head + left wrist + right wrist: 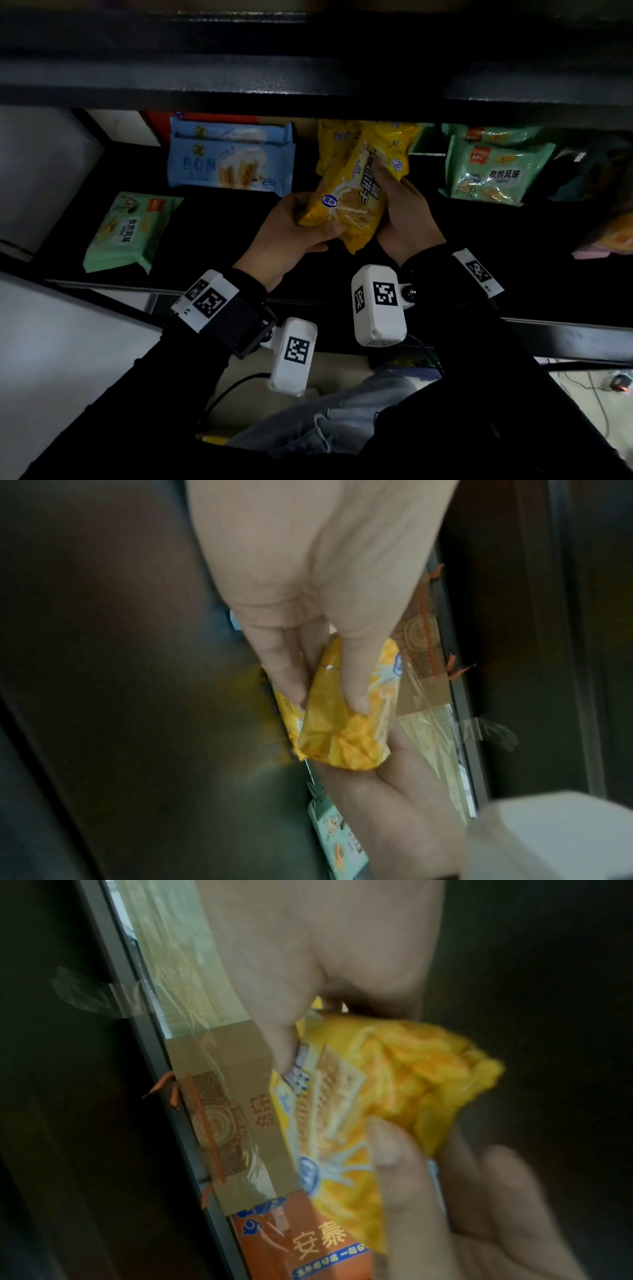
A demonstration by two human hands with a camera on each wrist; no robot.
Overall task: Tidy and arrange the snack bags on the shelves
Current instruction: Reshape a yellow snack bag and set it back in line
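Holding yellow snack bag (346,202) tilted above the black shelf (219,240), near its middle, lower end toward the person.

Gripping the bag's lower left edge with left hand (291,233), thumb across the front and fingers curled underneath. Gripping its right side with right hand (404,216), fingers wrapped onto the printed face.

Overlapping a second yellow bag (373,140) lying further back.

Lying flat on the same shelf: blue snack bags (233,157) stacked at rear left, green snack bag (130,233) at front left, further green bags (493,168) stacked at right.

Showing in the wrist views: orange carton (308,1242) just behind the held bag.
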